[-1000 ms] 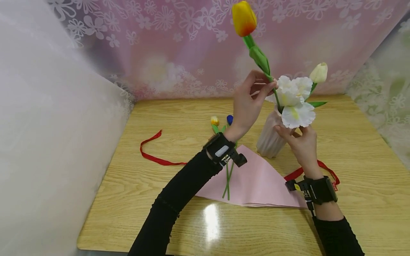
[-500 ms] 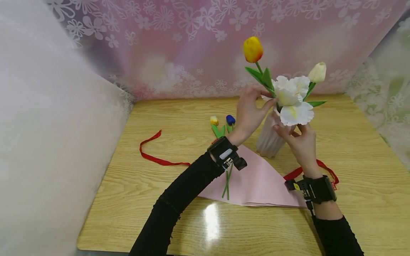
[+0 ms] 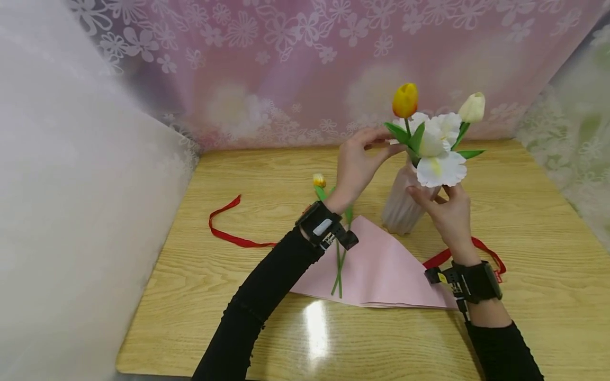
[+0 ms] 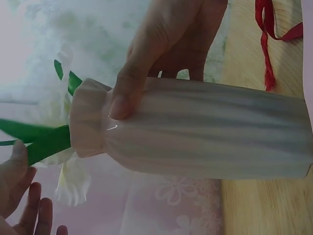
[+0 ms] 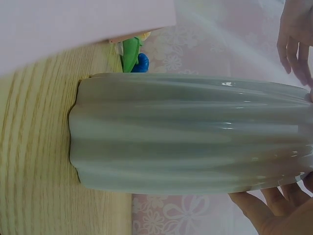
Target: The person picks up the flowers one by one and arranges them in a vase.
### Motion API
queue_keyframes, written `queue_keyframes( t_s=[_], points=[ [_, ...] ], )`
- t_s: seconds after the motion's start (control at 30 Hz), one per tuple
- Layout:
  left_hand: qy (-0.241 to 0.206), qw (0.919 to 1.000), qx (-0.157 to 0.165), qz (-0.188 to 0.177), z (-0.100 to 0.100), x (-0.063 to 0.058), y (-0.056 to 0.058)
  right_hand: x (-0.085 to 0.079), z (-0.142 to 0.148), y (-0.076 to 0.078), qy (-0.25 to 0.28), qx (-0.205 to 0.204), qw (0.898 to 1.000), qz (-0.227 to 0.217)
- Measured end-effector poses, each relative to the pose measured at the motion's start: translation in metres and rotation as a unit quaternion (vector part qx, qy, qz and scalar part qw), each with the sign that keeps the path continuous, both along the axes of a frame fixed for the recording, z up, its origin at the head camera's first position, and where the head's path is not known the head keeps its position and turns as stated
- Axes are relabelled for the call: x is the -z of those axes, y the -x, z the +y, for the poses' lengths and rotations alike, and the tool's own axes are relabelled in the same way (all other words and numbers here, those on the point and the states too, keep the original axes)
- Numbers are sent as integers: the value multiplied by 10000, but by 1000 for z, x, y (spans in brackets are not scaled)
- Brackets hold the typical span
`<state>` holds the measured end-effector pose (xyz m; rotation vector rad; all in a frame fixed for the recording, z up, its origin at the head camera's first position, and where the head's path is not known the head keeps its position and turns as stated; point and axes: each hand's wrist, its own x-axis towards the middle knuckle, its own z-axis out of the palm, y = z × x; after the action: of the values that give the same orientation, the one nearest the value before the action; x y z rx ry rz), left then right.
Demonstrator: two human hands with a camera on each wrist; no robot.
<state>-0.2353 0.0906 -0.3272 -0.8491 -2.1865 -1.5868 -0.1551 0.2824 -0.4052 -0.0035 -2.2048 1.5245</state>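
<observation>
A pale ribbed vase point(image 3: 402, 203) stands on the table, tilted in the head view. My right hand point(image 3: 445, 211) grips it near the neck, with the thumb across its side in the left wrist view. In the vase are an orange-yellow tulip point(image 3: 405, 100), a large white ruffled flower point(image 3: 440, 153) and a cream tulip point(image 3: 473, 108). My left hand point(image 3: 359, 161) is beside the orange-yellow tulip's leaves, its thumb and fingers parted. In the left wrist view, the left thumb lies against or very near a green leaf point(image 4: 49, 144). The stems inside the vase are hidden.
Folded pink paper point(image 3: 376, 264) lies in front of the vase, with two crossed flower stems on it. One bears a small yellow-white tulip point(image 3: 319, 180); a blue flower point(image 5: 141, 62) shows behind the vase. Red ribbon point(image 3: 224, 233) extends to both sides. A floral curtain point(image 3: 286, 79) hangs behind.
The orange-yellow tulip has come down into the vase and now stands more upright, further right. My left hand lowered with it, then drew back left. The right hand stays on the vase.
</observation>
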Motion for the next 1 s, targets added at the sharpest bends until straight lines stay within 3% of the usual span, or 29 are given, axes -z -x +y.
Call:
queue_keyframes(
  t_s=[0.13,0.3,0.5,0.73,1.0],
  points=[
    [-260,9995,174,61,1,-1,-1,1,-1,-1,88,6,9998,158],
    [23,9999,144,81,7,1,-2,2,-2,-1,105,-1,9996,260],
    [24,9996,263,49,10,6,0,3,-4,2,149,-31,9997,211],
    [-250,9993,280,-67,-5,7,1,2,-4,1,182,-74,9997,169],
    [-529,9985,53,-94,-32,-3,-4,2,-2,1,202,24,9997,131]
  ],
)
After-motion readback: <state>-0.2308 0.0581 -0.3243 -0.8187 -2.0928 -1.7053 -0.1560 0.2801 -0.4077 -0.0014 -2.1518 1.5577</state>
